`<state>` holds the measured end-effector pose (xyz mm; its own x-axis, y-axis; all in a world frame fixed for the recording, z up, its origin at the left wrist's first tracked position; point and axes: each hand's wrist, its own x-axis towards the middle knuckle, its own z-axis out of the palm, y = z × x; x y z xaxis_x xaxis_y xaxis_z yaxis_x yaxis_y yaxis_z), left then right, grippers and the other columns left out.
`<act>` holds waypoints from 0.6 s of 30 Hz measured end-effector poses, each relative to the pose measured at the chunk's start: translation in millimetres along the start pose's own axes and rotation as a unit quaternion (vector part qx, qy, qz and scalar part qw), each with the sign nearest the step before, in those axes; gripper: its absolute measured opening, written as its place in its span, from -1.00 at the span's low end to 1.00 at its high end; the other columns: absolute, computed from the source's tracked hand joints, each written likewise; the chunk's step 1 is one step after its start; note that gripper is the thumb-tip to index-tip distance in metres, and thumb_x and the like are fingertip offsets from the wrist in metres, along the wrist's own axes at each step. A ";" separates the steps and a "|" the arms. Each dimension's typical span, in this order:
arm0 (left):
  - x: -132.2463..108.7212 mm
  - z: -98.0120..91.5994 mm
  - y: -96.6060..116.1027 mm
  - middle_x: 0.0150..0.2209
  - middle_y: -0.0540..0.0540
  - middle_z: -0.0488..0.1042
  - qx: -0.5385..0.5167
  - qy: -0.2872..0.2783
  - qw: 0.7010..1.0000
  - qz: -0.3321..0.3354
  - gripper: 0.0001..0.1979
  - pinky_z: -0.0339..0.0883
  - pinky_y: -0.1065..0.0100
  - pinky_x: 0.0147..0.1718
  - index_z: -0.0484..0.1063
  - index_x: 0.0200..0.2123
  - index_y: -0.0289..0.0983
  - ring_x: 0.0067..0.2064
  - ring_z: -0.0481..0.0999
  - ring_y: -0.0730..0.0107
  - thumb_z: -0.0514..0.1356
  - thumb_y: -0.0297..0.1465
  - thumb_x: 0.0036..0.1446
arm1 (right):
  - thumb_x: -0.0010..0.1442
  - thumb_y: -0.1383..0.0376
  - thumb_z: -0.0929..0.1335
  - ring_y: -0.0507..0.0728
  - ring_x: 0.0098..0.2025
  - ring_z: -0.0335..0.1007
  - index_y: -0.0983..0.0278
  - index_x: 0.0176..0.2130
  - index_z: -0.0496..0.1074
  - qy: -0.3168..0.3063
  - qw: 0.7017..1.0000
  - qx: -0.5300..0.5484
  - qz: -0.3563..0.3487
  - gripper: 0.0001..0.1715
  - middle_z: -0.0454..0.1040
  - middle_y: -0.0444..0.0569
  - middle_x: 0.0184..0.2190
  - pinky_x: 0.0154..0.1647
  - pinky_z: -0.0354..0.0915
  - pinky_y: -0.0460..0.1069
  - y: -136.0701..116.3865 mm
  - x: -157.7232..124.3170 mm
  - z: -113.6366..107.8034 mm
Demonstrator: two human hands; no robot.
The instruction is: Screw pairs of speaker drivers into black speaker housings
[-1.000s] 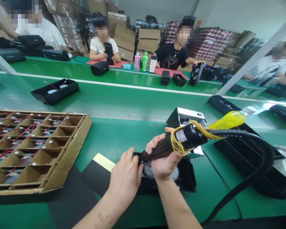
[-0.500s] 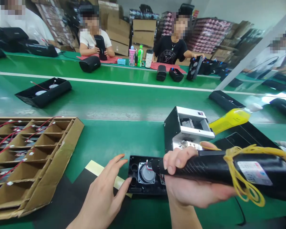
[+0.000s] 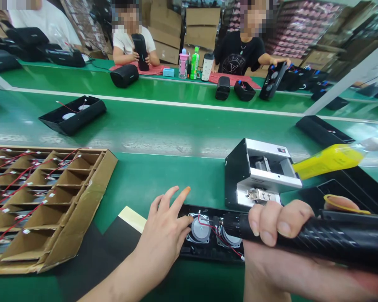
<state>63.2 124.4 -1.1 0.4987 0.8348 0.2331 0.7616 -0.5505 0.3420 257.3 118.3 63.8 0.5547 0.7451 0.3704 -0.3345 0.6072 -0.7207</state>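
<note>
My right hand (image 3: 280,235) is wrapped round a black electric screwdriver (image 3: 321,237) that lies nearly level, its tip over a black speaker housing (image 3: 208,247) with two round silver drivers and red wires. My left hand (image 3: 164,233) rests with fingers spread on the left end of that housing. A yellow rubber band loops the screwdriver near my thumb.
A cardboard divider tray (image 3: 50,201) with red-wired parts lies at left. A black and silver screw feeder box (image 3: 258,174) and a yellow bottle (image 3: 327,159) stand behind the housing. Another black housing (image 3: 72,115) sits on the green belt. Several people work across the belt.
The screwdriver has swung down and toward the camera to lie level. My left hand has opened and shifted onto the housing's left end. The view moved closer.
</note>
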 end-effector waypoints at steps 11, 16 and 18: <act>-3.0 -8.0 -0.7 0.33 -0.15 0.46 -0.107 0.089 0.990 -0.028 -0.85 0.27 -0.21 0.25 0.52 -0.28 -0.19 0.38 0.32 -0.06 0.21 -0.54 0.30 | 0.19 -0.22 0.45 -0.02 -0.76 0.11 0.09 -0.04 0.51 -0.105 0.988 0.059 0.096 -0.44 0.40 -0.29 -0.59 -0.76 0.07 -0.04 -3.7 27.3 8.1; -10.1 -18.9 -1.3 0.17 -0.17 0.53 -0.138 0.133 0.981 0.000 -0.87 0.34 -0.03 0.17 0.40 -0.30 -0.20 0.25 0.44 0.06 0.23 -0.55 0.26 | 0.28 -0.08 0.44 -0.07 -0.76 0.12 0.08 -0.01 0.50 -0.139 0.980 0.065 0.128 -0.59 0.39 -0.31 -0.60 -0.75 0.07 -0.07 -14.5 29.8 30.6; -14.6 -20.5 -1.9 0.14 -0.16 0.55 -0.143 0.136 0.980 0.019 -0.86 0.34 -0.01 0.17 0.39 -0.30 -0.20 0.22 0.46 0.09 0.25 -0.54 0.27 | 0.32 -0.04 0.44 -0.08 -0.79 0.08 0.02 -0.01 0.50 -0.159 0.978 0.028 0.134 -0.68 0.34 -0.33 -0.63 -0.74 0.07 -0.07 -16.9 26.9 35.9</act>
<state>46.0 113.1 13.5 0.3664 0.8027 0.4706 0.5780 -0.5927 0.5609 250.6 138.0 107.0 0.1793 0.9219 0.3435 -0.4818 0.3867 -0.7863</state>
